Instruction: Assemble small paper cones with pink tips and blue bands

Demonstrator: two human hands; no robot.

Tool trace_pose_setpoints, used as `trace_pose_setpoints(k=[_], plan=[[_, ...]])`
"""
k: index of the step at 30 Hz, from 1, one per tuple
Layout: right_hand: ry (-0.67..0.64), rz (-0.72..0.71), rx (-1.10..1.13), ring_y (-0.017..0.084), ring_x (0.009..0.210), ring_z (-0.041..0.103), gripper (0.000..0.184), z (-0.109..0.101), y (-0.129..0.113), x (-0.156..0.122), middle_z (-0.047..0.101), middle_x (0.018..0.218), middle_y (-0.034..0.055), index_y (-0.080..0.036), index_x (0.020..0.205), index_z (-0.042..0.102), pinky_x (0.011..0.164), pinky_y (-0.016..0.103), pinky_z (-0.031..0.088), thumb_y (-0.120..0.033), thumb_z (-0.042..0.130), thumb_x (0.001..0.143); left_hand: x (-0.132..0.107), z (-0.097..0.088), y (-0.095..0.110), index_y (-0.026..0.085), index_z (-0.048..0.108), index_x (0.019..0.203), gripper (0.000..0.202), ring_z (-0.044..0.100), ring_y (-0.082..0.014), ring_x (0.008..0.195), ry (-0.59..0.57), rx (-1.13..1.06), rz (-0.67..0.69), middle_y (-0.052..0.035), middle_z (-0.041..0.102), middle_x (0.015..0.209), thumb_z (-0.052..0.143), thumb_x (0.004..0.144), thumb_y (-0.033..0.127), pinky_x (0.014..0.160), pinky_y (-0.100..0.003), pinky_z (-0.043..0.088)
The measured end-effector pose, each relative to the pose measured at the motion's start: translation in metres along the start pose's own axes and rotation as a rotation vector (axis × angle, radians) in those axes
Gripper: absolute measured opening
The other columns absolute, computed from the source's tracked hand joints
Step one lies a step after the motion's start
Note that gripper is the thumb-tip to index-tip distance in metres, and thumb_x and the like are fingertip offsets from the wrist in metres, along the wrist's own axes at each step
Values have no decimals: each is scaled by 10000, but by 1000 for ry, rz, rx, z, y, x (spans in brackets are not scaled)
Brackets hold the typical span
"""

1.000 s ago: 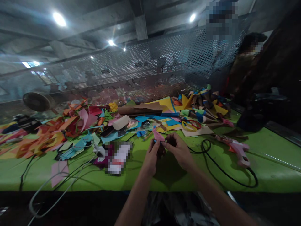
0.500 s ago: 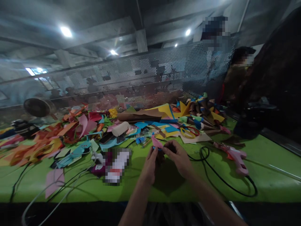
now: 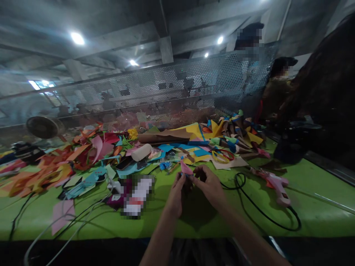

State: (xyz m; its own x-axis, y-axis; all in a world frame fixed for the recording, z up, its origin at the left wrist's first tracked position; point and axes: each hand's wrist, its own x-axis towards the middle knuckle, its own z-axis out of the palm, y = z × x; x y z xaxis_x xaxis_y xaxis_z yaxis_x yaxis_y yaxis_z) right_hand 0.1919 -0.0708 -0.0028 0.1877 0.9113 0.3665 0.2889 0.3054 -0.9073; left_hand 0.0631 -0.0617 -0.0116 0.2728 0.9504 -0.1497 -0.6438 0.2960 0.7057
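Together, both hands (image 3: 176, 190) (image 3: 208, 183) pinching pink piece (image 3: 186, 169), forearms (image 3: 161, 229) (image 3: 245, 226) converging

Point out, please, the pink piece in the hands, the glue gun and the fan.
Pink piece (image 3: 186, 169), head view: its visible middle.
Glue gun (image 3: 277, 182), head view: its pink body.
Fan (image 3: 42, 127), head view: its round front.

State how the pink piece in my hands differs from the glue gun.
The pink piece is held in the left hand and right hand; the glue gun lies on the green table. The pink piece is smaller than the glue gun. The pink piece shows blue at its tip and lower edge; the glue gun has a black cord. Both are mainly pink.
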Motion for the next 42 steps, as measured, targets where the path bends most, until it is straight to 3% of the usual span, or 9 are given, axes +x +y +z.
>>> trace_pose_setpoints(k=[10,15,22,30,37,42], plan=[[-16,23,25,156,649,507,303,1,1,1,586,773,-4,-217,849,566,584,281,411,-483,695,782,0,-2,-1,221,637,983,328,622,-113,746,-5,45,27,14,683,850,787,748,393,688,-209,466],[-50,44,83,161,685,536,315,1,4,2,593,776,-2,-214,862,565,612,279,429,-506,667,799,-1,-3,-2,227,633,975,368,628,-117,738,-9,58,33,23,676,828,814,706,403,708,-221,475],[-42,47,53,186,736,560,339,0,5,2,615,807,18,-216,869,570,646,292,443,-539,653,806,-1,-4,-2,230,637,1011,356,651,-151,901,-17,91,46,-10,698,980,797,732,382,778,-231,487],[-42,70,61,186,750,580,347,1,6,1,640,846,24,-219,906,584,667,305,465,-537,664,792,1,-4,-2,209,622,981,293,620,-126,805,-64,8,57,10,644,844,730,799,413,736,-220,480],[-32,72,86,188,752,572,380,1,11,3,634,846,25,-218,911,585,666,304,459,-570,658,785,1,-7,-2,245,614,1049,308,609,-106,768,-51,133,84,23,661,866,720,812,411,705,-202,459],[-27,98,84,195,737,573,398,1,9,3,635,833,25,-213,933,599,663,314,462,-547,710,747,0,-6,0,242,612,1078,365,645,-168,961,-53,149,91,-15,691,1006,749,783,409,822,-249,480]])
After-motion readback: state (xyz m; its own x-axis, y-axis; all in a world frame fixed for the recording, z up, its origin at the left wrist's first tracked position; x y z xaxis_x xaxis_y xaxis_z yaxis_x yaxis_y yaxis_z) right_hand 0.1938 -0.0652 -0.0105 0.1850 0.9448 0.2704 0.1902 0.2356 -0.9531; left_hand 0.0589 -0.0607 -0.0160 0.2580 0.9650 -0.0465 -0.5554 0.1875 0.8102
